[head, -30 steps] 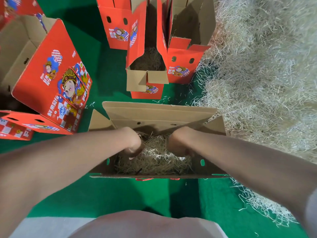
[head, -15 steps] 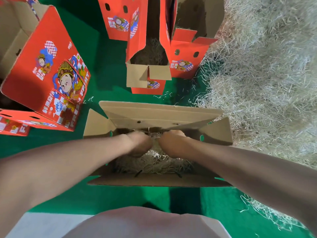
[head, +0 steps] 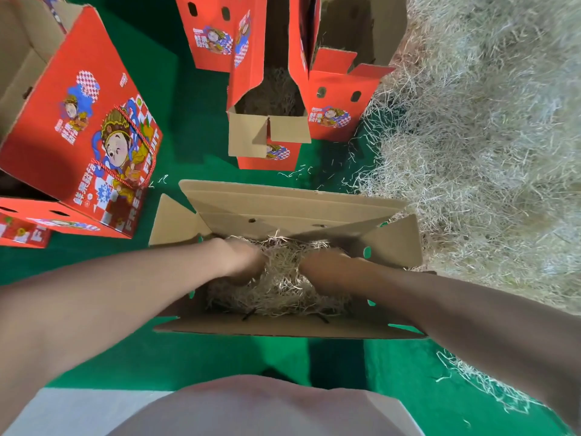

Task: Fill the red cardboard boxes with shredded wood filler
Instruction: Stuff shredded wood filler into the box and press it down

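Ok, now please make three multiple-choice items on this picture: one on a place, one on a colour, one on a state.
1. The loose pile of wood filler lies on which side of the open box? A) right B) left C) inside it
2. The floor is: A) blue B) green C) grey
3. The open box: A) is empty B) holds shredded filler C) has closed flaps
Answers: 1 A, the pile fills the right side; 2 B, green shows around the box; 3 B, strands lie inside, flaps up.
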